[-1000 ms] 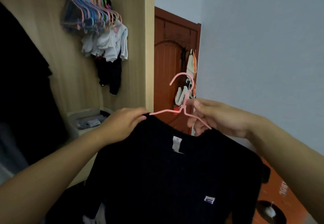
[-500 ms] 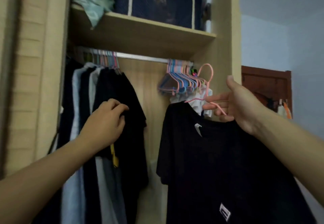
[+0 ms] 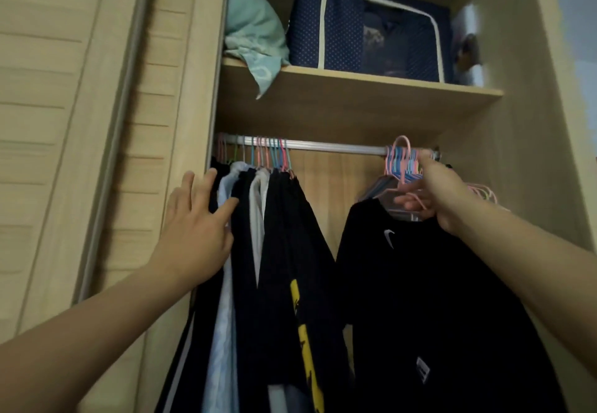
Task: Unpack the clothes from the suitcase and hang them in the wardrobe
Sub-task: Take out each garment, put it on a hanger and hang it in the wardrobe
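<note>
A black T-shirt (image 3: 429,283) hangs on a pink hanger (image 3: 402,157), which my right hand (image 3: 433,193) grips at its neck, just under the metal wardrobe rail (image 3: 336,147). The hanger's hook is up at the rail among a bunch of empty pink and blue hangers (image 3: 403,167). My left hand (image 3: 197,228) is spread, fingers straight, pressing against the hung clothes (image 3: 274,251) at the left of the rail: several dark garments, a pale blue one and a white one. The suitcase is out of view.
Above the rail a shelf (image 3: 355,89) holds a navy storage box (image 3: 368,28) and a folded teal cloth (image 3: 255,34). A slatted sliding door (image 3: 80,122) stands at the left. A stretch of bare rail lies between the hung clothes and the empty hangers.
The view has tilted up toward the rail. My right hand has raised the hanger with the black T-shirt up to the rail. My left hand has opened and moved left against the hung clothes.
</note>
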